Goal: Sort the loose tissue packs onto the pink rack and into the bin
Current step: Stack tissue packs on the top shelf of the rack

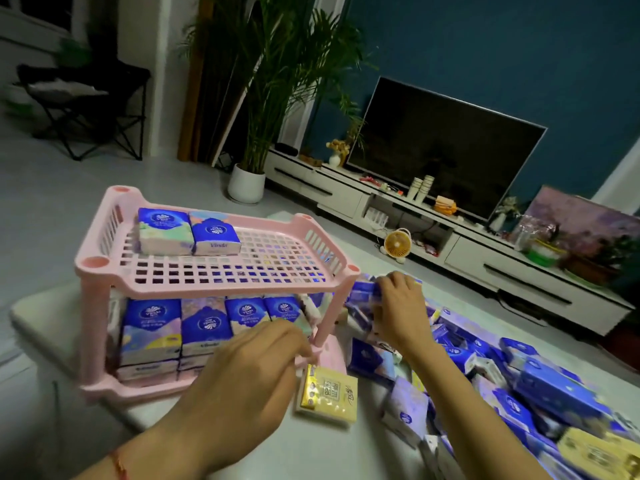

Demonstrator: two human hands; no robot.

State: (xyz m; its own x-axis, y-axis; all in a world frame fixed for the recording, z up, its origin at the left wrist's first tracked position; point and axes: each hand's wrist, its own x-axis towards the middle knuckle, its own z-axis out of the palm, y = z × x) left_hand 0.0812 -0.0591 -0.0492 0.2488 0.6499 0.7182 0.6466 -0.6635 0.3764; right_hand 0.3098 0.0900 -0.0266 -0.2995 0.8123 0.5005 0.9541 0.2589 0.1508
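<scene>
A pink two-tier rack (104, 262) stands on the white table. Two blue tissue packs (188, 232) lie on its top tier. The lower tier holds a row of several blue packs (204, 327) stacked over others. My left hand (249, 375) hovers at the rack's front right leg, fingers curled down; whether it holds anything is hidden. My right hand (398, 306) grips a blue pack (363, 292) just right of the rack. A heap of loose blue packs (519, 386) spreads to the right. A yellow pack (327, 396) lies in front of the rack.
The white table (41, 317) ends at its left and near edges. Beyond it are a TV stand (485, 258) with a television (443, 147), a potted palm (247, 183), a small fan (397, 244) on the floor and a folding chair (86, 98). No bin shows.
</scene>
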